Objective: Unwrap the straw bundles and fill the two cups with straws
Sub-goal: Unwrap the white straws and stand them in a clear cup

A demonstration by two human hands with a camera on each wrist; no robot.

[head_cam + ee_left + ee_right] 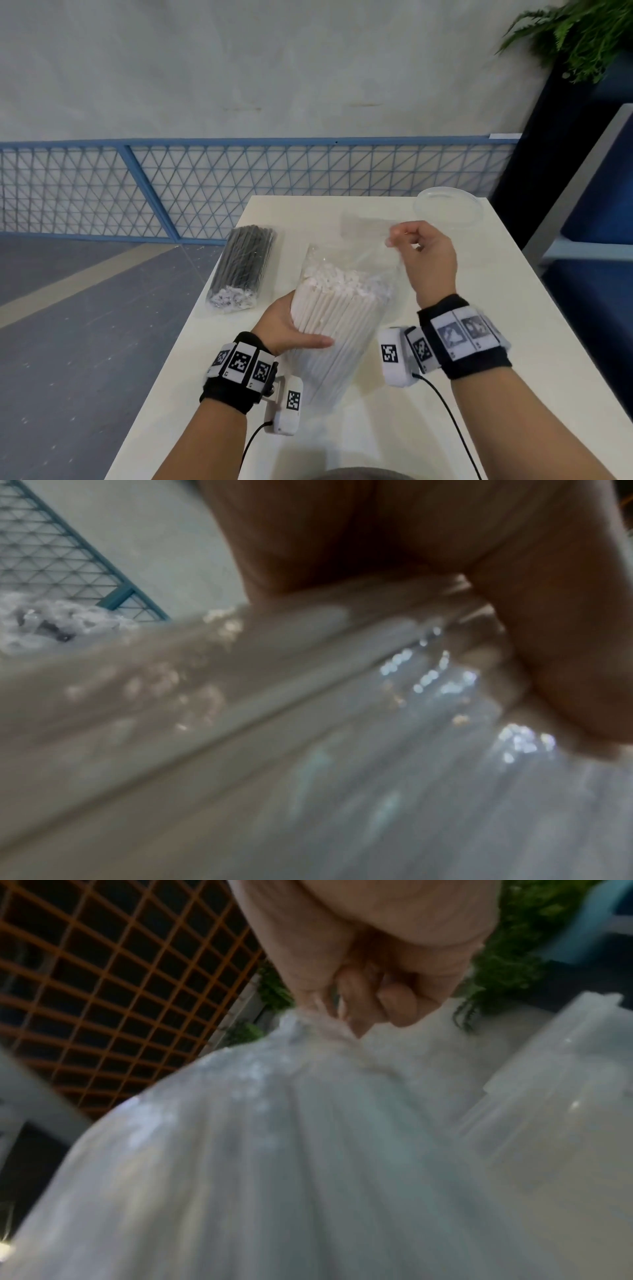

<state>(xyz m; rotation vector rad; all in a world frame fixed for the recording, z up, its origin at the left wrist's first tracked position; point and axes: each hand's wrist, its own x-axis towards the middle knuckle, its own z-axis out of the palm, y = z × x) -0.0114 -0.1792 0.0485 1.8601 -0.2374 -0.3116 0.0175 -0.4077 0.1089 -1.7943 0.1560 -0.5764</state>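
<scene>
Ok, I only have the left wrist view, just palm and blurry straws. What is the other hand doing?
Observer: The right hand pinches the clear wrap above the white straws, lifting it.
Operator: And is my left actually holding the bundle?
Observer: Yes, the left hand grips its side, thumb across the front, bundle tilted above the table.
Operator: Any cup nearby?
Observer: One clear cup at the table's far right corner; the black straws lie wrapped to the left.
</scene>
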